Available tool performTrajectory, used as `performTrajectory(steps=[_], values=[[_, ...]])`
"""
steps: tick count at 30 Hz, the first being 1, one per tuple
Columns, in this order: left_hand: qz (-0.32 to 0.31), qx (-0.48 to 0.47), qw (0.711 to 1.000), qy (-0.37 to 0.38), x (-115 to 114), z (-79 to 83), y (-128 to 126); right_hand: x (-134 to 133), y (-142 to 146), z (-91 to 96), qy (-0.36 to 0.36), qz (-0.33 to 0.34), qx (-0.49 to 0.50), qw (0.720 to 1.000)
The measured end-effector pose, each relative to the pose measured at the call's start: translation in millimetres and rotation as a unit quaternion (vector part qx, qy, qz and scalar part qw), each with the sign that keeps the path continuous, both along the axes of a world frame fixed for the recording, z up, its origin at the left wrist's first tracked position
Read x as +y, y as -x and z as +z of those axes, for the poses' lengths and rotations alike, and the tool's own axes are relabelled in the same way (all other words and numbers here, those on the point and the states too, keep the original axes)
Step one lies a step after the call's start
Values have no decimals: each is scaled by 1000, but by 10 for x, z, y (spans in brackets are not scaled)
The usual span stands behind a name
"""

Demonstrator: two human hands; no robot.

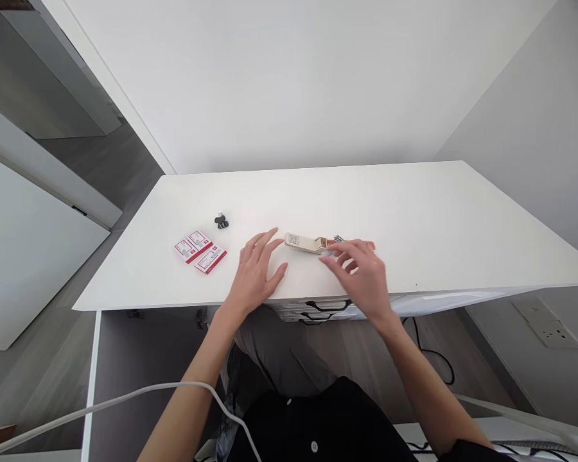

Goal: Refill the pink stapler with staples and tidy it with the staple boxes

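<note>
Two bare hands out over the near half of a white tabletop [414, 212], nothing yet taken up in either. Left hand [257, 273] flat and palm down, fingers spread loosely, fingertips just short of the near end of a beige stapler [304, 243], placed as if to steady that end; grip open, holding nothing. Right hand [361, 273] hovering over the stapler's far end, fingers half curled and blurred, grip loose and not closed on anything, fingertips at or just above the body; contact impossible to tell for certain. Stapler lying flat near the tabletop's middle, lengthwise left to right, between the two hands: slim cream body with a small printed label at the left end, an orange-brown patch toward the middle, a bit of grey metal showing at the right, partly hidden by the right fingers. Further left, well apart from the hands, three small red-and-white boxes [200, 251] laid close together, likely staple packs, print too small to read. Just beyond them, a small black clip-like piece [221, 221], alone. Farthest back, plain white wall.
</note>
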State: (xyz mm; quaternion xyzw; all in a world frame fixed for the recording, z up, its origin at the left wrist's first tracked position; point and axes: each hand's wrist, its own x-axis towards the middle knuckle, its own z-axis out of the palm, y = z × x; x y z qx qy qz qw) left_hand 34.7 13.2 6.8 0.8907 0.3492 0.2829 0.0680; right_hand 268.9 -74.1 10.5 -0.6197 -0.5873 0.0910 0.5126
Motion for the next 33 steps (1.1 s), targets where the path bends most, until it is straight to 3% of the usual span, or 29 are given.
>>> performTrajectory(steps=[4, 9, 28, 33], values=[[-44, 45, 998, 14, 83, -68, -129, 0, -370, -3, -35, -78, -12, 996], [-45, 56, 997, 25, 72, -138, -169, 103, -544, -74, -51, -101, -59, 992], [-55, 64, 995, 46, -1, -161, -135, 302, -426, -243, -85, -143, -94, 982], [-56, 65, 995, 44, 1, -169, -137, 333, -390, -220, -64, -153, -94, 982]])
